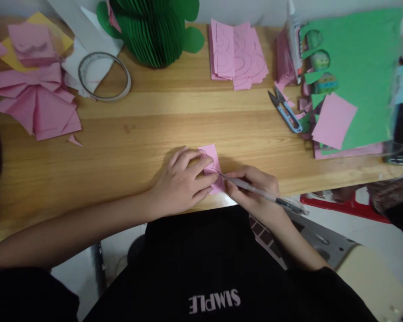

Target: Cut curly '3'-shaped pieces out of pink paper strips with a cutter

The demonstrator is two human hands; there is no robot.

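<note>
Near the front edge of the wooden table lies a small pink paper strip (211,150) with curved dark lines drawn on it. My left hand (186,181) rests flat with its fingers spread over the strip, pressing it against the table. A slim clear pen (258,191) is gripped in my right hand (255,185), its tip touching the right side of the paper. Part of the drawn outline is hidden under my left fingers.
At the back stand a green honeycomb paper piece (151,36) and pink papers with drawn curves (237,56). Leftward are a tape roll (127,85) and a pink paper bow (36,98). Blue thread snips (287,112), a glue bottle (293,44) and green sheets (362,76) lie right.
</note>
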